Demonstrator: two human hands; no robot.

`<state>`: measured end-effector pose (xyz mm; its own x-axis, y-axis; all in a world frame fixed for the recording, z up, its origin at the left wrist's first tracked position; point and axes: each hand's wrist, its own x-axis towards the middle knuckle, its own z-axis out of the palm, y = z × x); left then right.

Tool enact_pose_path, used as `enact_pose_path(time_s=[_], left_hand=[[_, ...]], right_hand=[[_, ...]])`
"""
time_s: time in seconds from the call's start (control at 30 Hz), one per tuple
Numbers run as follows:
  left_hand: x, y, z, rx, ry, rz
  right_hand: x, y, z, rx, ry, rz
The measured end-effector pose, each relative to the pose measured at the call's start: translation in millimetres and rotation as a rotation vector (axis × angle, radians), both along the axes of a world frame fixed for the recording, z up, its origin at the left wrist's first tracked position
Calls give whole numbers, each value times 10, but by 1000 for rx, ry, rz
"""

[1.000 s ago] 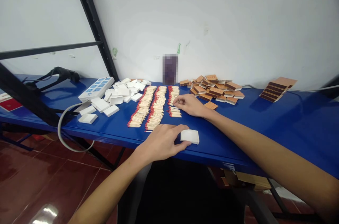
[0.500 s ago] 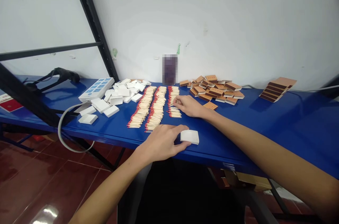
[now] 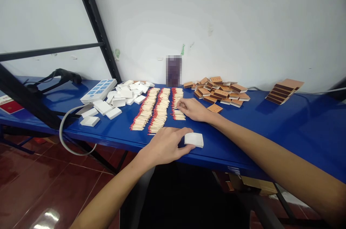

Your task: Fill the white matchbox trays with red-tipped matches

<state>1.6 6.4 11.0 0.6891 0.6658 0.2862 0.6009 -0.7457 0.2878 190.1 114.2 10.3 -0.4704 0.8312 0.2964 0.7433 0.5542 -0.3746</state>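
Observation:
My left hand (image 3: 165,145) rests on the blue table (image 3: 283,128) near its front edge, thumb and fingers holding a small white matchbox tray (image 3: 194,139). My right hand (image 3: 192,109) lies further back on the rightmost of three rows of red-tipped matches (image 3: 159,109), its fingers curled and pinching at some matches. A heap of white trays (image 3: 121,97) sits to the left of the rows. A heap of brown matchbox sleeves (image 3: 220,92) sits to the right.
A white power strip (image 3: 98,90) with a grey cable lies at the back left beside black metal frame bars (image 3: 92,20). A stack of brown sleeves (image 3: 283,91) stands at the far right. A dark blurred object (image 3: 173,70) leans on the white wall. Red floor tiles lie below.
My right hand has shifted slightly back along the rightmost match row, fingers closing over the matches. My left hand and the white tray have stayed put.

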Motion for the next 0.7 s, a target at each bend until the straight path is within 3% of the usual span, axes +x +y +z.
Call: enact_pose_path(time_s=[0.7], left_hand=[[-5,2,-6,6,0,5]], right_hand=[[9,-5,82,-65,-73,38]])
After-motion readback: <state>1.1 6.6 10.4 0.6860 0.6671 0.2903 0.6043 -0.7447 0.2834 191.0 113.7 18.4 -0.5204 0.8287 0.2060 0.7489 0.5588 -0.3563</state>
